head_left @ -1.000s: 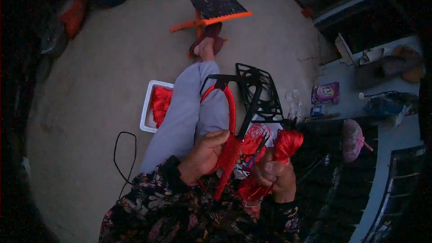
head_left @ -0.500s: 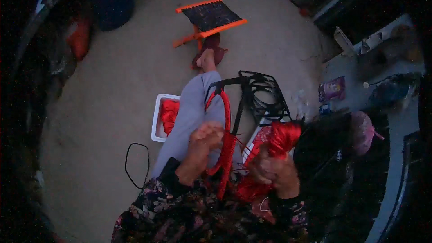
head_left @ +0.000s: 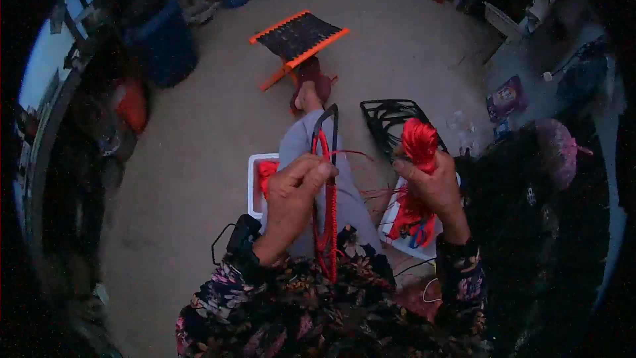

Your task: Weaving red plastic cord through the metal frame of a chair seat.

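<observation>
My left hand (head_left: 295,189) is closed around the side of a narrow black frame (head_left: 334,119), which stands edge-on above my lap. Red cord (head_left: 332,219) wraps much of its lower part. Closed on a thick skein of shiny red cord (head_left: 419,142), my right hand (head_left: 437,185) is raised to the right of the frame. Thin red strands run between the frame and the skein. Under my right hand lies a white tray (head_left: 387,231) with more red cord and blue-handled scissors (head_left: 420,234).
Several black frames (head_left: 391,109) lie beyond my right hand. A white box (head_left: 254,207) with red cord stands left of my leg. Ahead, my foot is by an orange folding stool (head_left: 301,34). A blue barrel (head_left: 162,46) stands far left, and a pink umbrella (head_left: 556,152) lies right.
My right hand has risen and moved right with the skein, away from the frame. The frame has turned edge-on, and my left hand has shifted up on it.
</observation>
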Motion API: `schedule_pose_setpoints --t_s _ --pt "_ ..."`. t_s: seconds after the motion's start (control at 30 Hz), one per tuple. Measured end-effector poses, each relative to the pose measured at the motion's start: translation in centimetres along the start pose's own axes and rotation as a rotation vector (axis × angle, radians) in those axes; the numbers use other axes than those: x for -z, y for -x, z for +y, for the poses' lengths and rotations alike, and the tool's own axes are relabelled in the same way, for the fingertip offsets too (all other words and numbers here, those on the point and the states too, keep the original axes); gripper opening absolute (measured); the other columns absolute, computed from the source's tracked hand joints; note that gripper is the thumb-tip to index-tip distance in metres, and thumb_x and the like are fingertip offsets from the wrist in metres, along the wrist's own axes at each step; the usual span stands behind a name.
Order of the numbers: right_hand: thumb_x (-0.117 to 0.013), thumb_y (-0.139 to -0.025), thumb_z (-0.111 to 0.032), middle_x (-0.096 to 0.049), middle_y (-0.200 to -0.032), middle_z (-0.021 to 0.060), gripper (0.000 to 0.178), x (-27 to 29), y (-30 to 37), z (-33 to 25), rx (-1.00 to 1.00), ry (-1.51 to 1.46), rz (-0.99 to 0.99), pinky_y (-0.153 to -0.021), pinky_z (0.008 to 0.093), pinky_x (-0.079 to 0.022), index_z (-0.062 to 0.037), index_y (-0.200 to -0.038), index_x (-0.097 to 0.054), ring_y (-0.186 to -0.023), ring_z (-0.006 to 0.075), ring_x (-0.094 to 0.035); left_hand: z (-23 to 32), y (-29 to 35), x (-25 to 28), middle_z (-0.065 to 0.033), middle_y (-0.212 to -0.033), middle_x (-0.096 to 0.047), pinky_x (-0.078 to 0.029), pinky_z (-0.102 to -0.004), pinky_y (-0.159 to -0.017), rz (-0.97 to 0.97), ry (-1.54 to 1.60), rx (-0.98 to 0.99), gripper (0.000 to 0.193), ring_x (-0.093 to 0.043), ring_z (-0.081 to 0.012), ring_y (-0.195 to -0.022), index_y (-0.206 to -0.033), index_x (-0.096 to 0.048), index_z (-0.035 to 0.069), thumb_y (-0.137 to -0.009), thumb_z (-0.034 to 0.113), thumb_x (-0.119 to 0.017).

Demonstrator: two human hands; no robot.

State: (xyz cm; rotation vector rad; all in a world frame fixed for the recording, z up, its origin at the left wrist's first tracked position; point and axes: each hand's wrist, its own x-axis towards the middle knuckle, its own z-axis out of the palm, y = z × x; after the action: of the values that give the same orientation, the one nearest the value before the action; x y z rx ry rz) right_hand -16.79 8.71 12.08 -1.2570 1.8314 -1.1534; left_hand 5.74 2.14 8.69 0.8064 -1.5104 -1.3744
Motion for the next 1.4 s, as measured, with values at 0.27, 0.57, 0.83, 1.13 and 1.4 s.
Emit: schedule_pose_setpoints --t_s 0.27,0.57,0.83,1.13,1.4 --pt "-0.068 -0.072 -0.023 -0.062 -0.079 0.0179 0.04 -5.1 3.8 8.2 0.37 0.261 -0.449 -0.064 0.0372 -0.047 -0.004 -0.106 -0.058 -0.072 0.0304 -0.062 -2.1 -1.4 1.2 -0.0098 -0.08 -0.062 -0.049 -0.0324 -0.074 0.167 0.46 0.463 0.019 -0.061 -0.0188 -0.076 -0.08 -0.06 -0.001 -0.089 0.013 -0.052" --pt "-0.063 -0.075 -0.023 -0.06 -0.08 0.0201 0.036 -11.4 0.0 9.9 0.322 0.49 -0.489 -0.063 0.0459 -0.044 -0.0083 -0.106 -0.053 -0.075 0.0383 -0.058 -5.6 1.0 2.7 -0.0103 -0.092 -0.063 -0.046 -0.0319 -0.076 0.181 -0.012 0.289 0.021 -0.059 -0.0178 -0.081 -0.08 -0.063 -0.003 -0.084 0.016 -0.058" --pt "-0.064 -0.073 -0.024 -0.06 -0.082 0.0171 0.04 -14.8 -2.8 10.2 0.154 -0.118 -0.573 -0.067 0.0403 -0.045 -0.0021 -0.104 -0.052 -0.077 0.031 -0.06 -5.9 1.0 2.8 -0.007 -0.092 -0.062 -0.047 -0.0291 -0.07 0.058 -0.011 0.52 0.013 -0.059 -0.0151 -0.082 -0.078 -0.063 0.001 -0.084 0.012 -0.058" --pt "-0.065 -0.076 -0.017 -0.062 -0.101 0.0143 0.032 -12.3 -1.7 9.6 0.256 -0.165 -0.396 -0.08 0.0397 -0.047 -0.0039 -0.104 -0.059 -0.093 0.0293 -0.06 -4.2 0.7 3.8 -0.0022 -0.074 -0.051 -0.038 -0.0255 -0.062 0.205 -0.076 0.203 0.019 -0.047 -0.0115 -0.069 -0.066 -0.052 0.0 -0.083 0.008 -0.056" --pt "-0.069 -0.071 -0.014 -0.055 -0.092 0.0104 0.021 -8.5 -1.7 2.7 0.748 0.16 0.009 -0.08 0.0387 -0.041 -0.0054 -0.086 -0.058 -0.09 0.0278 -0.052 -2.3 -0.3 4.2 -0.0042 -0.084 -0.055 -0.042 -0.0257 -0.068 0.072 -0.381 -0.002 0.018 -0.052 -0.0124 -0.078 -0.088 -0.063 0.0 -0.084 0.016 -0.056"
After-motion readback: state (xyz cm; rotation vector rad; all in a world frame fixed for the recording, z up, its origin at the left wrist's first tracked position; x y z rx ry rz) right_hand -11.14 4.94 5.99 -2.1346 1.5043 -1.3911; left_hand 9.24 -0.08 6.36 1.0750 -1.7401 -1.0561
